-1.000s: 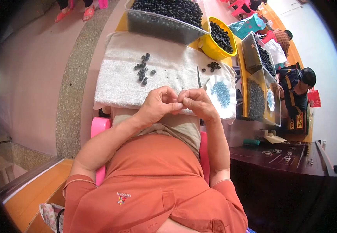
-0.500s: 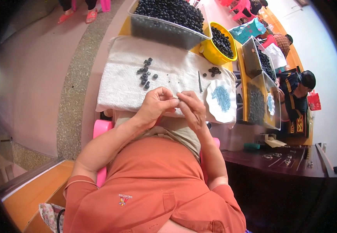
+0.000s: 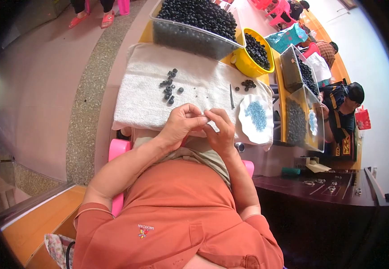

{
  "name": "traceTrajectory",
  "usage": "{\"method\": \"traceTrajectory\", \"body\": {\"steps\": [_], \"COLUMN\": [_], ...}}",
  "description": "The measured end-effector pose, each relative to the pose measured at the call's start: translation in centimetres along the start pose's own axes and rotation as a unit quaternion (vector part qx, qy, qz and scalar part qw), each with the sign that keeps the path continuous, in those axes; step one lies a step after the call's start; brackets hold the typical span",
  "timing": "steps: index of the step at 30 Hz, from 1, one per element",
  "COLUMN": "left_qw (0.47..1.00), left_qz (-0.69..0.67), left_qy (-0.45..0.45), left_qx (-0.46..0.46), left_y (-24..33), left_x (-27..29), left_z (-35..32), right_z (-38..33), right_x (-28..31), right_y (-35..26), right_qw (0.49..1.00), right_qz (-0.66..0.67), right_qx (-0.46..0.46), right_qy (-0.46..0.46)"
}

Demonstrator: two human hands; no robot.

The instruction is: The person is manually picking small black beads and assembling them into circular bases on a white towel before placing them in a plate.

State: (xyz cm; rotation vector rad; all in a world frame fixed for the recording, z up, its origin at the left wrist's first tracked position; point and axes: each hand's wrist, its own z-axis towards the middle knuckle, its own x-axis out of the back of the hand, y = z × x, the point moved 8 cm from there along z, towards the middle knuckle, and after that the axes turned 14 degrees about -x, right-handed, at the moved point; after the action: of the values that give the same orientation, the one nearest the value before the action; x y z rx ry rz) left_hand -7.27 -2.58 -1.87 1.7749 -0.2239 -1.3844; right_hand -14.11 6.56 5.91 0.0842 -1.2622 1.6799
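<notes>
Over the near edge of a white towel (image 3: 136,107), my left hand (image 3: 179,127) and my right hand (image 3: 221,133) meet fingertip to fingertip. Both are closed in a pinch; whatever lies between the fingers is too small or hidden to name. Beyond my left hand, several small black round pieces (image 3: 171,101) with holes are scattered on the towel. A smaller cluster of black pieces (image 3: 248,84) sits at the far right. Beside it lies a thin dark pointed tool (image 3: 231,96). To the right of my right hand, a white scalloped dish (image 3: 246,127) holds tiny light-blue bits (image 3: 255,114).
A clear plastic bin (image 3: 190,40) full of black pieces stands beyond the towel, with a yellow bowl (image 3: 243,67) of them beside it. More clear bins (image 3: 308,130) stand at right, near a seated person (image 3: 340,110). A dark table (image 3: 320,181) carries small metal parts.
My right hand has shifted slightly and its fingers have changed their bend. The fingertips of both hands stay together, and the things on the towel lie as before.
</notes>
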Motion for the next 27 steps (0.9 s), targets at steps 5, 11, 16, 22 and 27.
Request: {"method": "traceTrajectory", "body": {"steps": [5, 11, 16, 22, 27], "left_qw": [1.0, 0.999, 0.999, 1.0, 1.0], "left_qz": [-0.02, -0.027, -0.023, 0.019, 0.022], "left_qy": [0.013, 0.025, 0.028, 0.02, 0.006], "left_qx": [-0.01, -0.037, -0.024, -0.009, -0.003], "left_y": [0.0, -0.2, 0.4, 0.1, 0.0], "left_x": [-0.2, 0.4, -0.2, 0.0, -0.2], "left_z": [-0.2, 0.1, -0.2, -0.2, -0.2], "right_z": [-0.3, 0.2, 0.0, -0.1, 0.1], "right_x": [-0.4, -0.2, -0.2, 0.4, 0.5], "right_y": [0.4, -0.6, -1.2, -0.7, -0.9], "right_qw": [1.0, 0.999, 0.994, 0.995, 0.995], "right_qz": [-0.008, 0.0, -0.051, -0.055, -0.071], "right_qx": [-0.006, 0.028, 0.071, 0.05, 0.048], "right_qy": [-0.003, 0.021, 0.06, 0.062, 0.042]}}
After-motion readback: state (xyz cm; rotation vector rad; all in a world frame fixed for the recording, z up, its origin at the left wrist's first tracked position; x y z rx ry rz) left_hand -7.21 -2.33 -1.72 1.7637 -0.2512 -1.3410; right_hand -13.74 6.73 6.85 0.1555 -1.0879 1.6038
